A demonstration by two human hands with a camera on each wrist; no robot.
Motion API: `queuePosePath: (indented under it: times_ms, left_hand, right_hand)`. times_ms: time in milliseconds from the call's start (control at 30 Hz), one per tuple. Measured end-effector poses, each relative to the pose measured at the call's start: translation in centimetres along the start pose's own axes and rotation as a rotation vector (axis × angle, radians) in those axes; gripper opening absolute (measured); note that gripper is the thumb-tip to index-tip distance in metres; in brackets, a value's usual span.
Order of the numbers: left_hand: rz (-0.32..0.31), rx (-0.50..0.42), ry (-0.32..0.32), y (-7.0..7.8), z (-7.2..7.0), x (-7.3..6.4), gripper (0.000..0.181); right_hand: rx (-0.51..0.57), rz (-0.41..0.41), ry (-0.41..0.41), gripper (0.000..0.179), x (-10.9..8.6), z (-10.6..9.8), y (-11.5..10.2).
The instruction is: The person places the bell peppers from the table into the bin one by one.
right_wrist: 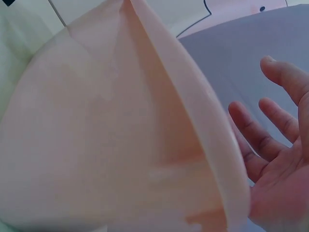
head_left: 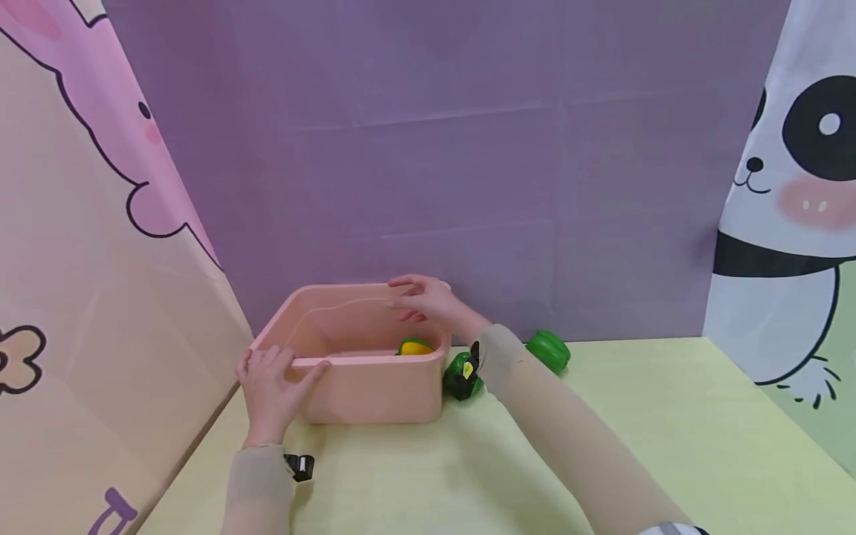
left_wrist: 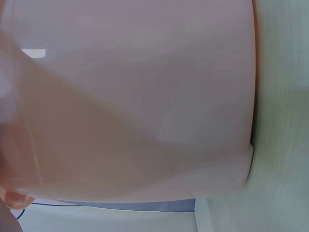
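Observation:
A pink plastic bin [head_left: 374, 394] stands on the table near the purple backdrop. My left hand [head_left: 273, 390] grips its front left rim, the fingers over the edge and the thumb stretched along the front. In the left wrist view the bin's wall [left_wrist: 145, 111] fills most of the picture. My right hand [head_left: 428, 301] is over the bin's right end with its fingers spread and nothing held. The right wrist view shows that hand [right_wrist: 282, 154] beside the rim. Inside the bin lies a yellow bell pepper [head_left: 417, 348], partly hidden by the front wall.
One green bell pepper [head_left: 550, 351] lies on the table right of the bin. Another green pepper [head_left: 457, 365] sits against the bin's right side, partly covered by the right wrist's camera. A purple backdrop [head_left: 468, 186] rises behind, with printed cloth walls on both sides.

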State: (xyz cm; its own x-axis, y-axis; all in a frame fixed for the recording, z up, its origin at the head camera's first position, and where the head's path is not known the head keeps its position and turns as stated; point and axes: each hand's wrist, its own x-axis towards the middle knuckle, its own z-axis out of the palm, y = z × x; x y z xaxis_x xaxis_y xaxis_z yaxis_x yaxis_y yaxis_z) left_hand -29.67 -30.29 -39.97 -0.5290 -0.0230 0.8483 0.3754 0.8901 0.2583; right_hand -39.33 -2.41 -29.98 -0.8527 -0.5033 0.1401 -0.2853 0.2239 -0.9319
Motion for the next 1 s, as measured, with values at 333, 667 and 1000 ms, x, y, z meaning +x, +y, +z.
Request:
queuePosePath:
  times_ms: [333,667,1000]
  left_hand:
    - [0.012,-0.007,0.013,0.0,0.1,0.1,0.048]
    - [0.001,-0.002,0.009,-0.2,0.1,-0.1,0.048]
    - [0.005,-0.001,0.007,-0.1,0.1,-0.1,0.05]
  right_hand:
    - [0.064,-0.006,0.063,0.05,0.1,-2.7,0.9]
    - [0.131,-0.039,0.123,0.053,0.1,-4.8,2.5]
    - [0.104,-0.065,0.245,0.049,-0.9,-6.3,3.8]
